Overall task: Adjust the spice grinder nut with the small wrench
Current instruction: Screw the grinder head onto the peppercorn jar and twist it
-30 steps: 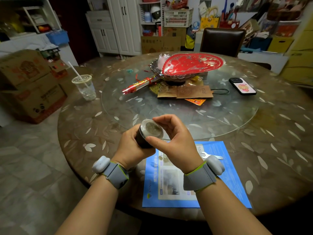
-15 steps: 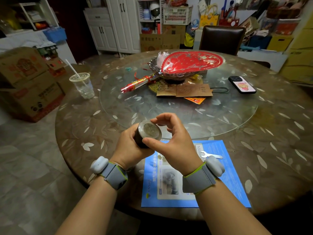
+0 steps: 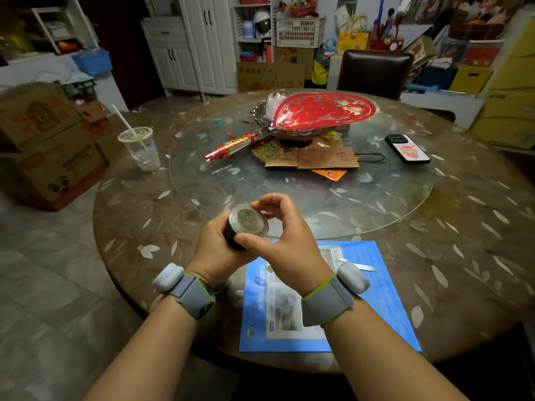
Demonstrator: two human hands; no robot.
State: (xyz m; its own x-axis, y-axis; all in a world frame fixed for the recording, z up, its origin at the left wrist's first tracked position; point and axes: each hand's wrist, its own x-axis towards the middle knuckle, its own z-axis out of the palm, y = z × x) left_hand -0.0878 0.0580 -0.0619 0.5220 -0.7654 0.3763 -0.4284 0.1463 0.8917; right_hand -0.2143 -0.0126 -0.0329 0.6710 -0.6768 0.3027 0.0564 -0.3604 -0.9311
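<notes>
The spice grinder (image 3: 247, 224) is a dark cylinder with a round clear end that faces me. It is held above the table's near edge. My left hand (image 3: 215, 250) wraps around its body from the left. My right hand (image 3: 285, 241) pinches its rim, thumb below and fingers curled over the top. The small silver wrench (image 3: 362, 266) lies on the blue sheet (image 3: 376, 314) to the right of my right wrist, partly hidden behind the wrist strap. No nut shows on the grinder from this side.
A glass turntable (image 3: 376, 204) fills the middle of the round table (image 3: 477, 256), bearing a red paper-covered bowl (image 3: 318, 114), brown envelopes (image 3: 312, 159) and a phone (image 3: 408, 149). A plastic cup with straw (image 3: 140, 149) stands far left. Cardboard boxes (image 3: 49, 146) sit on the floor at left.
Both hands with the grinder have drifted slightly left and up in view. The right fingers have shifted a little on the rim. The wrench lies where it was.
</notes>
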